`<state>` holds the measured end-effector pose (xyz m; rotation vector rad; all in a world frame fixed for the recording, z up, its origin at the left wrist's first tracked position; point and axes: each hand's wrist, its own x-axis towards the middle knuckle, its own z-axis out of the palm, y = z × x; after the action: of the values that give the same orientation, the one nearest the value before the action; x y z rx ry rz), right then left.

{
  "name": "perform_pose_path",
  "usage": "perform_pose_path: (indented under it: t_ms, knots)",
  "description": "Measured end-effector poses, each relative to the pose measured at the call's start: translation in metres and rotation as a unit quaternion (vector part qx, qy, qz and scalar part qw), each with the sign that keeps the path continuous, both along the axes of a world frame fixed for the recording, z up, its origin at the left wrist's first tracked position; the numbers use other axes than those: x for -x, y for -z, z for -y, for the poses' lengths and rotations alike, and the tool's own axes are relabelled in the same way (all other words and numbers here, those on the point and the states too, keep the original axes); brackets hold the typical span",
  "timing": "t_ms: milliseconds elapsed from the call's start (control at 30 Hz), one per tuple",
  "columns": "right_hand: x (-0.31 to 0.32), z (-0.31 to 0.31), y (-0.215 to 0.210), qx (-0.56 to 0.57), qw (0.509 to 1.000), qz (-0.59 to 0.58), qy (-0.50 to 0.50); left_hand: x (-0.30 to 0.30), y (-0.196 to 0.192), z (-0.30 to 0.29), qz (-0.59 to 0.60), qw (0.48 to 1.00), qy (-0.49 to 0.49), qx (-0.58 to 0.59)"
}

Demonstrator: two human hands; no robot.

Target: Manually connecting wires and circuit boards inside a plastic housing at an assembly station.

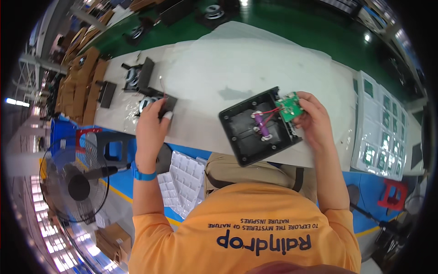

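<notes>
My right hand holds a small green circuit board at the upper right corner of an open black plastic housing. Red wires run from the board to a purple cylindrical cell inside the housing. The housing lies tilted at the near edge of the white-covered table. My left hand reaches left and grips a small flat black part with thin wires rising from it. A blue band is on my left wrist.
Black speaker parts and brown cardboard pieces lie at the table's far left. White trays with green boards sit at the right. Empty clear trays lean below the table. A standing fan and a red stool are on the floor.
</notes>
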<state>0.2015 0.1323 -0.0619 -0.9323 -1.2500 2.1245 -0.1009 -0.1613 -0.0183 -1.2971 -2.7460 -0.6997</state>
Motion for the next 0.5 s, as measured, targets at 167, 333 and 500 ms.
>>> perform_pose_path:
  t_ms: [167,333,500]
  knots:
    - [-0.001,-0.002,0.002,0.019,0.999,-0.021,-0.027,0.001,0.0,-0.005,0.011,1.0,0.023,-0.006]
    - [-0.008,0.001,-0.004,0.017,0.999,-0.02,-0.025,-0.007,-0.002,-0.009,-0.024,1.0,0.017,-0.003]
    - [-0.019,-0.003,-0.016,-0.084,0.994,0.066,-0.021,-0.014,-0.024,-0.009,-0.026,0.996,0.026,-0.084]
